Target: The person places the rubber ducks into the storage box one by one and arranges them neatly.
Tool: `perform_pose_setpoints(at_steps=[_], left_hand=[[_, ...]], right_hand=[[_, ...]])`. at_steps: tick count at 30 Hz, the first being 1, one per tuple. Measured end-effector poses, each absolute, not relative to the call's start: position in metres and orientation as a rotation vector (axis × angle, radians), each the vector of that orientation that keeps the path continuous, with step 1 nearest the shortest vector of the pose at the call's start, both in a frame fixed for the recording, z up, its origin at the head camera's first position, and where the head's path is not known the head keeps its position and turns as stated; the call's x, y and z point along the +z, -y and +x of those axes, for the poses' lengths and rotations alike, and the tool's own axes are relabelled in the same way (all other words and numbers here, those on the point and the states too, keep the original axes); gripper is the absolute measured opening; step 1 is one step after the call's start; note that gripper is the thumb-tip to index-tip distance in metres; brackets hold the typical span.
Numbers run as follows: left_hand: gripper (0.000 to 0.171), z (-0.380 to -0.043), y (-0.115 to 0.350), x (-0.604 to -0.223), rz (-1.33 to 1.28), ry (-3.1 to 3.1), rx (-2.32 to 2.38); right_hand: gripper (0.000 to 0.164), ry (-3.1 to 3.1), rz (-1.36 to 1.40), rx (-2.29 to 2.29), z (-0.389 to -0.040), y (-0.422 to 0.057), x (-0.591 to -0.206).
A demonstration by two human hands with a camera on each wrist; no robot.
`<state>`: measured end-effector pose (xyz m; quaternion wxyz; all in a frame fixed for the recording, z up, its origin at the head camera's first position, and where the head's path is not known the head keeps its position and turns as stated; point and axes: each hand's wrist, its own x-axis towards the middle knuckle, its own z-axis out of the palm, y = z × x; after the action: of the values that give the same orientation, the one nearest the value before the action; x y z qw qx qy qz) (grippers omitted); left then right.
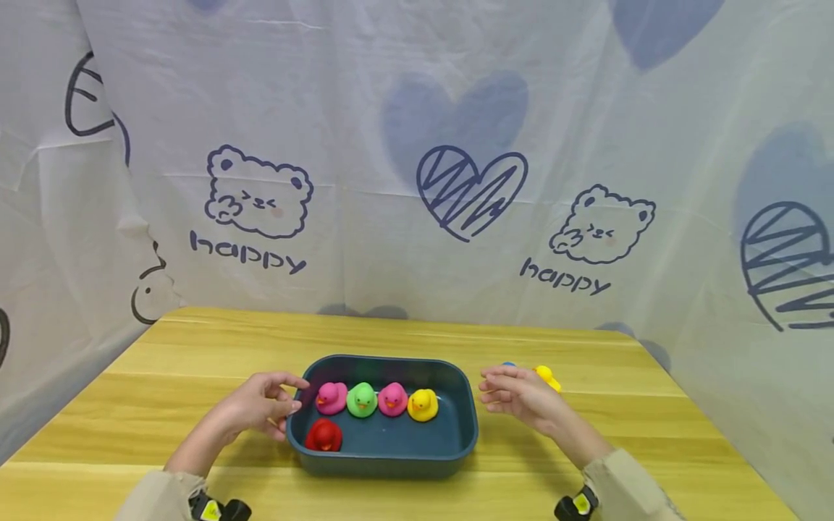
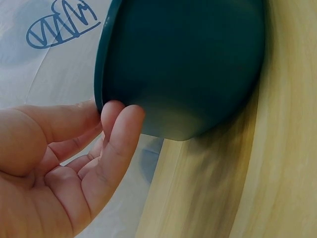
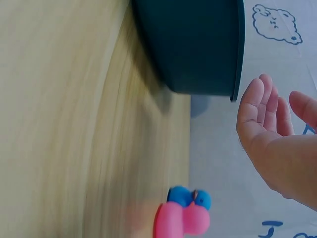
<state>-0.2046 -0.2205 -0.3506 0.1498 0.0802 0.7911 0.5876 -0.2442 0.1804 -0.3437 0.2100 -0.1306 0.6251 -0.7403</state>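
Observation:
A dark teal rectangular bin (image 1: 384,467) stands on the table. Inside, a pink rubber duck (image 1: 332,399), a green duck (image 1: 362,400), another pink duck (image 1: 393,399) and a yellow duck (image 1: 423,405) form a row, with a red duck (image 1: 323,435) in the front left corner. My left hand (image 1: 266,405) pinches the bin's left rim between thumb and fingers, seen closely in the left wrist view. Beside the bin's right end, my right hand (image 1: 521,396) hovers with fingers loosely bent, holding nothing and apart from the wall.
Behind the right hand, a yellow duck (image 1: 547,378) and a bit of a blue duck (image 1: 509,364) show on the wooden table (image 1: 651,434). The right wrist view also has a pink duck (image 3: 171,222) there. A printed cloth (image 1: 365,145) hangs behind the table.

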Motion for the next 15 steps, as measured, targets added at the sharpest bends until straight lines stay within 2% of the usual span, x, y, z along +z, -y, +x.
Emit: perform_pose_setpoints(at_steps=[15], left_hand=[[0.038, -0.203, 0.219, -0.348, 0.217, -2.281, 1.693]], right_hand=[[0.019, -1.866, -0.294, -2.064, -0.25, -0.218, -0.343]])
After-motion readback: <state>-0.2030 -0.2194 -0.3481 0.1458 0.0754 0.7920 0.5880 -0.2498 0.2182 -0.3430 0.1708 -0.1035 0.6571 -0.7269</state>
